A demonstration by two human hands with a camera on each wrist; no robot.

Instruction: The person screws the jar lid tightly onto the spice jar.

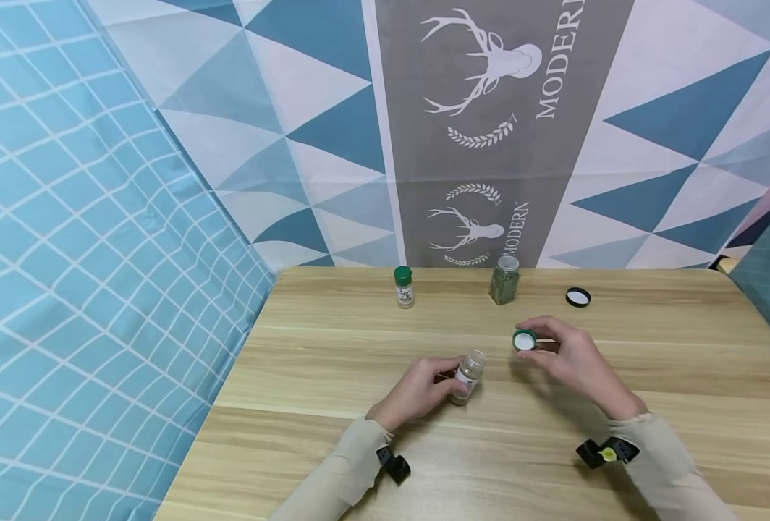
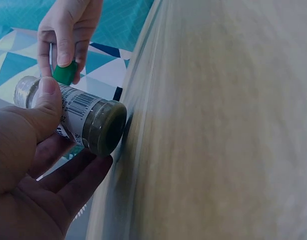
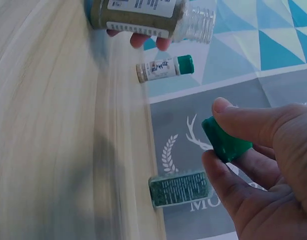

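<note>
My left hand (image 1: 424, 391) grips an uncapped clear spice jar (image 1: 467, 378) close over the table, its open threaded neck tilted up and away. Brownish powder and a white label with a barcode show on the jar (image 2: 78, 112) in the left wrist view. To the right of it, my right hand (image 1: 570, 358) pinches a green cap (image 1: 525, 340) between thumb and fingers, with the pale inside facing the head camera. The cap (image 3: 226, 140) is apart from the jar's neck (image 3: 199, 24) in the right wrist view.
Toward the table's back edge stand a small spice jar with a green cap (image 1: 404, 287) and a square jar of green dried herb (image 1: 504, 281), its top uncovered by any dark lid. A black lid (image 1: 578, 297) lies to their right. Patterned cloth (image 1: 320, 130) hangs behind the wooden table (image 1: 307, 362).
</note>
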